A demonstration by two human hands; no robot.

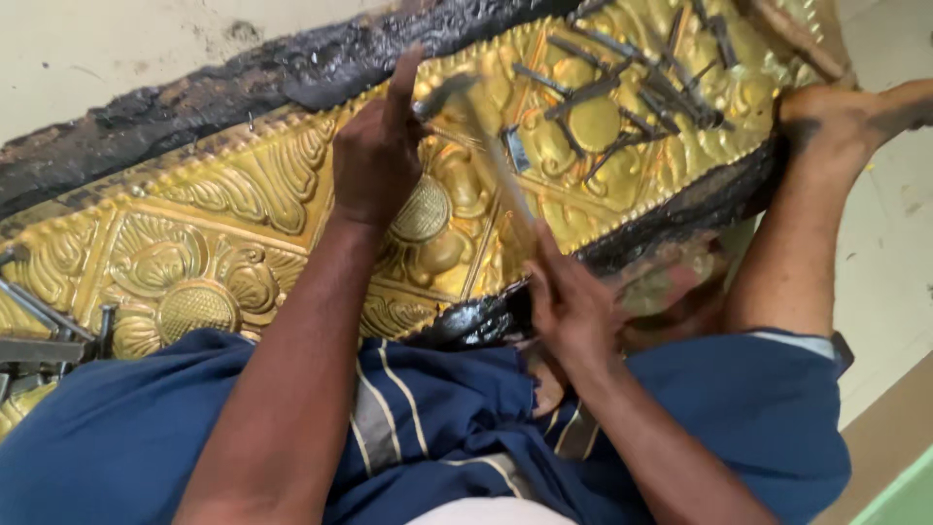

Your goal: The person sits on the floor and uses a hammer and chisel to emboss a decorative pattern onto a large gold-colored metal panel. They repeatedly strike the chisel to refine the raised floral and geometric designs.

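A long embossed brass sheet [233, 233] with flower patterns lies on a black pitch bed [243, 83] across my lap. My left hand [377, 156] is closed around a thin metal punch held upright on the sheet near a round dotted boss [423, 209]. My right hand [569, 306] grips the wooden handle of a hammer [457, 97], whose blurred head is just above the punch's top. My bare foot [836, 122] rests against the right end of the bed.
Several dark steel punches [632, 83] lie loose on the sheet's upper right. More tools [44, 331] lie at the left edge. A pale floor [117, 49] surrounds the work. My blue striped cloth [428, 428] covers my lap.
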